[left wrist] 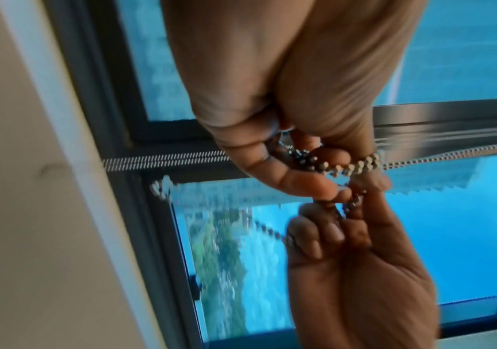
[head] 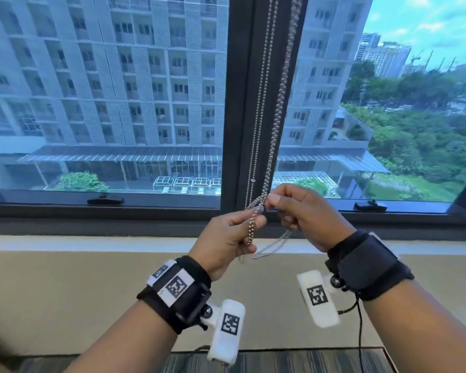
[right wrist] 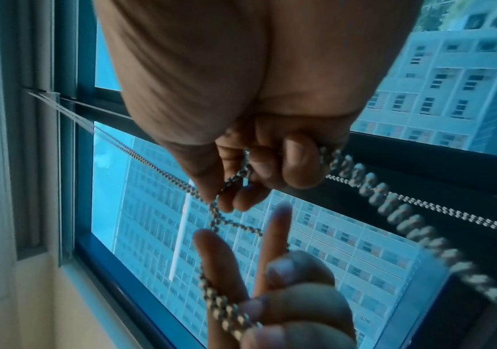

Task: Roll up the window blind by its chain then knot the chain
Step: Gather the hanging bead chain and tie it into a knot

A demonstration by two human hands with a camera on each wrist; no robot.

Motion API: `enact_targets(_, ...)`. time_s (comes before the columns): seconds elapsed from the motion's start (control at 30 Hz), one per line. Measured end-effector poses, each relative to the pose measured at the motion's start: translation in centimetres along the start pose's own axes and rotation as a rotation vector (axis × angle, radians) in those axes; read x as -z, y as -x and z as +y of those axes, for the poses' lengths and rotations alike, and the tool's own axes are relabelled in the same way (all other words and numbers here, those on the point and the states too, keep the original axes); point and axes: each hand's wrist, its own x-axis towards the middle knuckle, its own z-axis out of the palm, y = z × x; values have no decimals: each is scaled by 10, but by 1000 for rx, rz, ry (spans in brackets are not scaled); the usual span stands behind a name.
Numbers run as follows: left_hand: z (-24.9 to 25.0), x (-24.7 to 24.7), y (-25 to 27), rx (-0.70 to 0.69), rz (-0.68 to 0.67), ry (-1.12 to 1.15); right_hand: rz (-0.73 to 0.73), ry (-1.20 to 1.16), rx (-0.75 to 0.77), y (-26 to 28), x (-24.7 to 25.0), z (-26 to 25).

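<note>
The silver bead chain [head: 277, 114] hangs in front of the dark window mullion [head: 240, 103], its strands twisted together above my hands. My left hand [head: 253, 220] grips a bunch of chain strands between thumb and curled fingers. Just to the right, my right hand [head: 273, 201] pinches the chain where the strands cross. Slack loops [head: 272, 247] dangle under both hands. In the left wrist view my left hand [left wrist: 289, 170] curls around the beads [left wrist: 357, 165]. In the right wrist view my right hand [right wrist: 238, 186] pinches a crossing of the chain [right wrist: 217, 219]. The blind itself is out of view.
A thinner pair of chain strands [head: 260, 109] hangs free beside the twisted one. Black window latches [head: 105, 201] [head: 370, 205] sit on the lower frame. Below are a pale sill ledge [head: 92, 243], a beige wall and striped carpet [head: 280, 363].
</note>
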Motion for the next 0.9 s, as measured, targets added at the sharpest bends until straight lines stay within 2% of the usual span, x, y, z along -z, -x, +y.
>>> enact_targets(0.07, -5, -1, -1, 57, -47, 162, -20, -90, -12, 4, -7, 7)
enact_targets(0.13, -5, 1, -4, 110, -98, 301, 38, -182, -5, 5, -15, 12)
enact_targets(0.2, -2, 3, -6, 129, -153, 388, 114, -175, 38, 8, -24, 15)
enact_targets(0.3, 1, 6, -8, 51, -220, 287, 209, -76, 147, 10, -39, 19)
enact_targets(0.37, -3, 6, -7, -16, -186, 172, 237, 3, 189, 11, -44, 23)
enact_targets(0.47, -12, 1, -11, -51, -90, 122, 269, 115, 200, 11, -41, 26)
enact_targets(0.67, -12, -18, -16, -126, 57, 29, 144, 75, 64, -1, -15, 12)
enact_targets(0.9, -2, -15, -22, -151, 173, -143, 79, 145, 78, -12, -21, 21)
